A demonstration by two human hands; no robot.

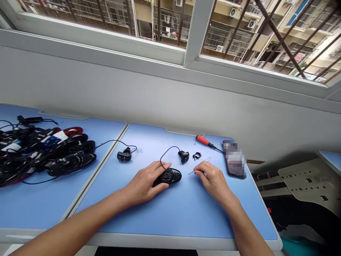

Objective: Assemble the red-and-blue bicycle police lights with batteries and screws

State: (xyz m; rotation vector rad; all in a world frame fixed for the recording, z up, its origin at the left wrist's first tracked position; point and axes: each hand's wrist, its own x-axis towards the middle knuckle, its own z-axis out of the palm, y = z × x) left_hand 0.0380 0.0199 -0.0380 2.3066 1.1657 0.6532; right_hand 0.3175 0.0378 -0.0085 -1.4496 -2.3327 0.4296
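Observation:
My left hand (145,181) is wrapped round a black oval device (175,175) lying on the blue table, thumb on the near side and fingers over the far side. A thin black cable (163,155) loops from the device to a small black button unit (183,156) just beyond it. My right hand (210,176) pinches a slim silvery rod (191,172), its tip pointing left toward the device but apart from it. The rod looks like a small screwdriver; my fingers hide its middle. A black ring clamp (196,155) lies just beyond my right hand.
A red-handled screwdriver (204,140) lies near the back edge, beside a phone (234,159) with a blurred screen. At left, a pile of black cabled devices (71,153) covers the adjoining table; one cable leads to another button unit (124,155). A wall and barred window stand behind.

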